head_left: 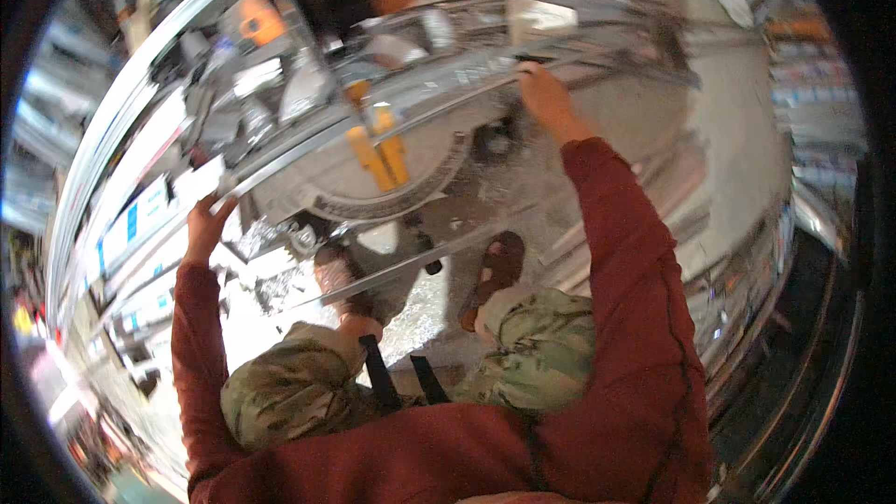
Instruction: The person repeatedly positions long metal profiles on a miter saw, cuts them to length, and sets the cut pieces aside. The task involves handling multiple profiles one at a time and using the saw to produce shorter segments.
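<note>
A long, thin metal strip [289, 156] lies slantwise across a mitre saw, along its fence. The saw has a round grey base [313, 177] with a curved degree scale and yellow pieces [381, 159] at its middle. At the strip's left end, my left hand [201, 229] pinches it between thumb and fingers. Farther away to the right, my right hand [546, 101] is closed on the strip's other end, beside a small dark piece. Motion blurs the picture, so fine detail at the fingertips is lost.
An orange object [259, 21] sits among offcuts and clutter beyond the saw. Long metal profiles [103, 121] are stacked at left. A pale square piece [541, 17] lies at the back. A long thin bar [411, 266] crosses above my sandalled feet [499, 261].
</note>
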The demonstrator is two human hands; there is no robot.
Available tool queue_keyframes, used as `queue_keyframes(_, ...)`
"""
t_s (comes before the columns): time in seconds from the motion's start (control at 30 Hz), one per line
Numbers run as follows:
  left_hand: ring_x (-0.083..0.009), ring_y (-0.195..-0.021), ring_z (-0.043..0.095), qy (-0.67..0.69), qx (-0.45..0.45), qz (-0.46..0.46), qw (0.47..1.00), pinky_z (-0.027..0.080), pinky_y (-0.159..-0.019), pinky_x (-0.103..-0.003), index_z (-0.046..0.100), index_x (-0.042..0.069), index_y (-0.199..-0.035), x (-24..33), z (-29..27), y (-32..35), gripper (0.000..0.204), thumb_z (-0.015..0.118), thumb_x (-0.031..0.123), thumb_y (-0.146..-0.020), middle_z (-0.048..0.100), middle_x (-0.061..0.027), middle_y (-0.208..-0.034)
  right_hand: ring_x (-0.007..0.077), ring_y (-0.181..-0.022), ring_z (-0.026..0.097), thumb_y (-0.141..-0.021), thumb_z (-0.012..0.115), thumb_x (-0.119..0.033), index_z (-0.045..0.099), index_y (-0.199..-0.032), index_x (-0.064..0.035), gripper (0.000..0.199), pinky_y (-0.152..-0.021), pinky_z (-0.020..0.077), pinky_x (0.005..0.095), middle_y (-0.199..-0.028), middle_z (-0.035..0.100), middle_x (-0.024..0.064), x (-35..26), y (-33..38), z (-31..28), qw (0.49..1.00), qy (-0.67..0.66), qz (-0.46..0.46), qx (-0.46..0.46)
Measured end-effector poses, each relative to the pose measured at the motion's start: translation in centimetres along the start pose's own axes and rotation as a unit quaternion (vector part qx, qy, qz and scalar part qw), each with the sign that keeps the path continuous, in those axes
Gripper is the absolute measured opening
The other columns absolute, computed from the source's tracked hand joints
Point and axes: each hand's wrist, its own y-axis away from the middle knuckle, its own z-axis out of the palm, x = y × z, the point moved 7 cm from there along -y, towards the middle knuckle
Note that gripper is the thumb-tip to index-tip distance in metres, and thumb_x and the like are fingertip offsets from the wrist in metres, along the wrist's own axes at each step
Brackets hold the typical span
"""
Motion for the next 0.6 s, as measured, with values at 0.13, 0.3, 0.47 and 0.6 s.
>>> queue_keyframes(0.13,-0.0371,-0.094,0.067,-0.037,-0.017,-0.057,0.998,0.05,-0.085,-0.041,0.069,-0.002,-0.107,-0.8,0.5,0.9,0.052,0.071,0.045,-0.085,0.07,-0.0227,-0.1,0.0292,-0.096,0.064,-0.094,0.046,-0.02,0.058,-0.12,-0.0045,0.032,-0.084,0.0504,0.0375,-0.107,0.063,0.0115,1.2,8.2,-3.2,0.91,-0.391,0.054,0.13)
queue_keyframes(0.3,-0.0406,-0.102,0.065,-0.064,-0.038,-0.039,0.996,0.049,-0.089,-0.044,0.066,-0.004,-0.109,1.0,0.9,0.5,0.058,0.065,0.05,-0.088,0.069,-0.0247,-0.107,0.0229,-0.092,0.064,-0.094,0.047,-0.012,0.051,-0.121,-0.0053,0.028,-0.082,0.0514,0.0382,-0.111,0.055,0.0073,3.5,17.6,-5.4,0.706,-0.654,0.153,0.223)
queue_keyframes(0.47,-0.0406,-0.101,0.064,-0.029,-0.076,-0.088,0.993,0.048,-0.086,-0.046,0.065,-0.005,-0.108,-0.6,1.6,1.2,0.057,0.066,0.049,-0.088,0.068,-0.0252,-0.106,0.0205,-0.078,0.064,-0.09,0.047,0.002,0.045,-0.128,-0.0074,0.039,-0.064,0.0541,0.0359,-0.108,0.053,0.0073,4.1,22.0,-9.4,0.671,-0.635,0.176,0.339)
queue_keyframes(0.6,-0.0389,-0.091,0.064,-0.015,-0.081,-0.029,0.996,0.048,-0.08,-0.044,0.065,-0.005,-0.102,1.8,1.5,1.3,0.054,0.066,0.047,-0.09,0.067,-0.0246,-0.096,0.0229,-0.077,0.064,-0.089,0.043,0.01,0.037,-0.143,-0.01,0.058,-0.062,0.0549,0.0317,-0.123,0.049,0.011,10.4,24.1,-12.5,0.666,-0.571,0.212,0.43)
